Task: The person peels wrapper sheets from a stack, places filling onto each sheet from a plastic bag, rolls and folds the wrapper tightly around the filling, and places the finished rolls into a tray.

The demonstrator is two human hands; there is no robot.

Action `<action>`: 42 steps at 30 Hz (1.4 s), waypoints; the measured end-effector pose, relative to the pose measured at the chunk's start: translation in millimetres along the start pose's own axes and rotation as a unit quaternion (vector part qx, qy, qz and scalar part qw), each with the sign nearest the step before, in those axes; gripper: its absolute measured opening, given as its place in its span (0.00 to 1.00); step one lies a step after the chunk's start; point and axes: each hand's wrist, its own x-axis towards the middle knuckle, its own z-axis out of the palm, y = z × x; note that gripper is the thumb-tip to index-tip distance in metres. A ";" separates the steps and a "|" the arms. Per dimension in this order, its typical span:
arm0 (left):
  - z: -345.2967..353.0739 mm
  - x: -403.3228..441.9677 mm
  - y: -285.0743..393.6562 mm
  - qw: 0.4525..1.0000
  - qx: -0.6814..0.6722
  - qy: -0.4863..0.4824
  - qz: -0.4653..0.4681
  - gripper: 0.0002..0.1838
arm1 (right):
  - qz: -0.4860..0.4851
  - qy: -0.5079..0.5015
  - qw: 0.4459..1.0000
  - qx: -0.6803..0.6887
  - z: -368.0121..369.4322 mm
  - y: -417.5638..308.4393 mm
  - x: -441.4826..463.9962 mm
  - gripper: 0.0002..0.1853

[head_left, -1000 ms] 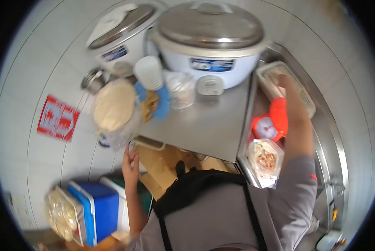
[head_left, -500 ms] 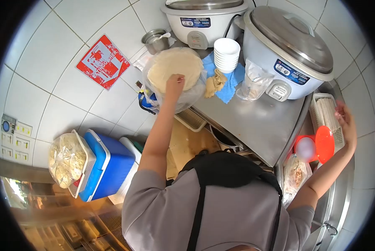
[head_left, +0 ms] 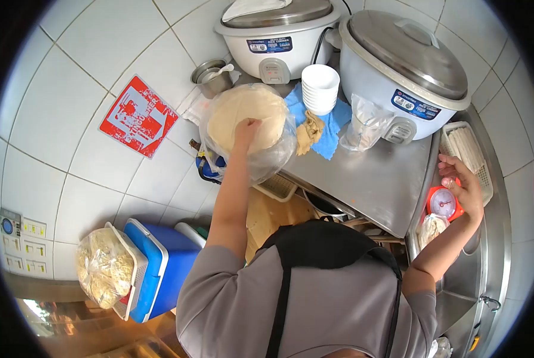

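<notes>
My left hand (head_left: pixel 247 130) is closed, its fingertips on the top of a stack of round, pale wrappers (head_left: pixel 267 113) in a clear plastic bag; whether it pinches one is too small to tell. On the other side, my right hand (head_left: pixel 461 182) has its fingers spread, with nothing in them. It hovers over the red scale (head_left: pixel 444 203), near the white basket (head_left: pixel 486 172) of pale rolls (head_left: pixel 465 148). A plastic bag with food (head_left: pixel 432 230) lies just below the scale, partly behind my right forearm.
Two rice cookers (head_left: pixel 413 74) (head_left: pixel 273 45) stand at the back of the steel counter (head_left: pixel 362 185). White bowls (head_left: pixel 320 89) rest on a blue cloth (head_left: pixel 331 136) beside a brown cloth (head_left: pixel 309 132). A blue cooler (head_left: pixel 165 268) and bagged food (head_left: pixel 104 267) are at lower left.
My left hand has moved from below the counter edge up onto the wrappers. My right hand has come back from the basket toward the scale, fingers apart. The camera view has turned.
</notes>
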 end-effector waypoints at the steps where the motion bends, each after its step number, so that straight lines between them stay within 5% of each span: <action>1: -8.3 8.8 -3.7 1.000 -0.005 0.024 0.000 0.12 | -0.002 -0.003 1.000 0.014 3.5 -1.8 0.5 0.27; 6: -45.6 30.8 -4.5 0.988 -0.060 0.139 0.015 0.16 | -0.020 -0.028 0.998 0.056 17.7 -14.2 6.2 0.28; 9: -86.7 47.1 15.3 0.970 -0.205 0.129 0.012 0.16 | -0.032 -0.038 0.996 0.075 26.3 -21.5 11.3 0.27; 13: -166.1 116.8 22.0 0.968 0.003 0.225 0.112 0.19 | -0.035 -0.042 0.996 0.064 35.3 -32.3 20.0 0.26; 23: -165.6 37.3 269.2 0.944 -0.089 -0.118 0.296 0.16 | -0.147 -0.075 0.982 0.088 66.6 -38.5 58.9 0.24; 27: -97.2 -27.4 319.8 0.880 -0.212 -0.339 0.256 0.11 | -0.144 0.112 0.976 0.123 103.3 -35.4 90.8 0.26; 29: -48.6 -39.9 324.3 0.842 -0.219 -0.405 0.282 0.08 | -0.093 0.091 0.958 0.254 117.7 -20.3 99.4 0.29; 32: 24.5 -65.4 321.3 0.801 -0.233 -0.473 0.283 0.06 | -0.058 -0.057 0.807 0.585 120.7 -14.3 83.6 0.29; 37: 123.5 -85.4 293.9 0.782 -0.216 -0.511 0.283 0.04 | -0.034 0.166 0.869 0.466 75.4 4.8 30.2 0.29; 42: 164.9 -100.5 277.0 0.750 -0.156 -0.569 0.299 0.07 | -0.057 0.235 0.938 0.248 68.8 -16.5 -12.0 0.29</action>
